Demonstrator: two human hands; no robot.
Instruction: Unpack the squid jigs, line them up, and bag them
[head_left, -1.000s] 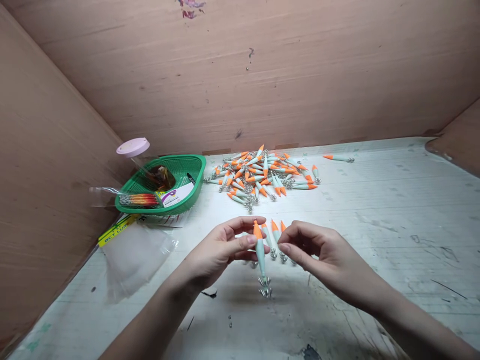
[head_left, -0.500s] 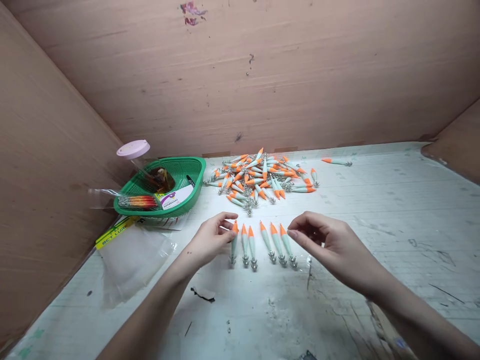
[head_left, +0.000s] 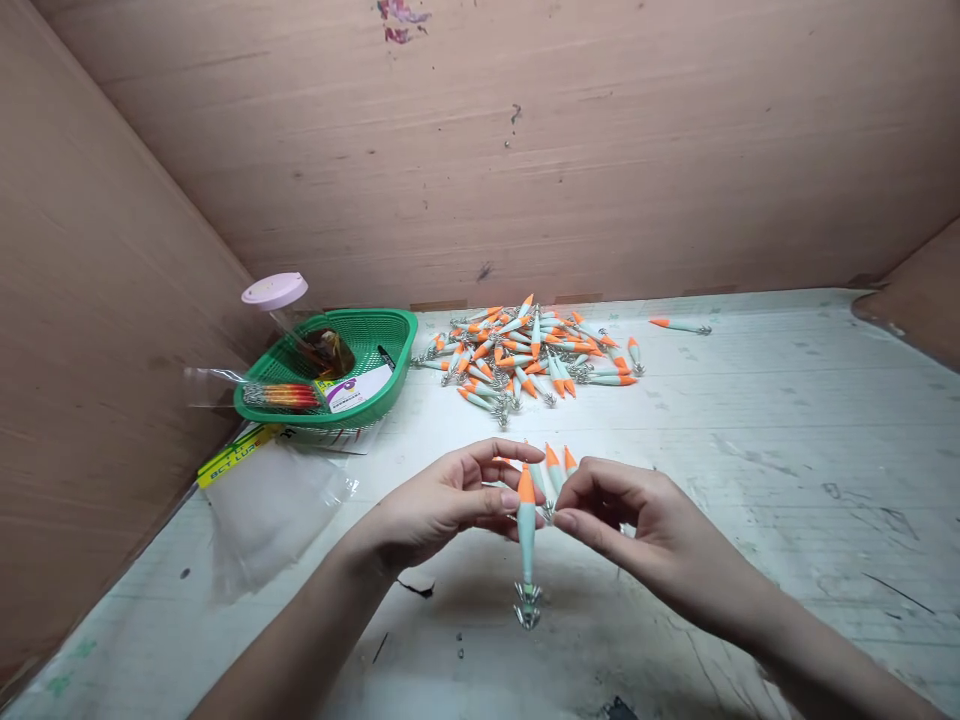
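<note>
My left hand (head_left: 439,508) pinches a squid jig (head_left: 527,540) near its orange tip. The jig has a pale green body and hangs upright, with its metal hooks just above the white table (head_left: 750,450). My right hand (head_left: 634,520) is beside it, thumb and forefinger pinched together close to the jig's upper part. What they hold, if anything, is hidden. Behind my fingers lies a short row of the same jigs (head_left: 556,464), partly covered by my hands.
A pile of orange-and-green jigs (head_left: 525,355) lies at the back, with one stray jig (head_left: 681,325) to its right. A green basket (head_left: 401,330) with packets and a pink-lidded jar (head_left: 274,291) stands at the left. Clear bags (head_left: 262,510) lie before it. Wooden walls close in the back and left.
Half a second ago both hands hovered over jigs laid in a row. Now my left hand has lifted one jig toward me and my right hand has closed in beside it.
</note>
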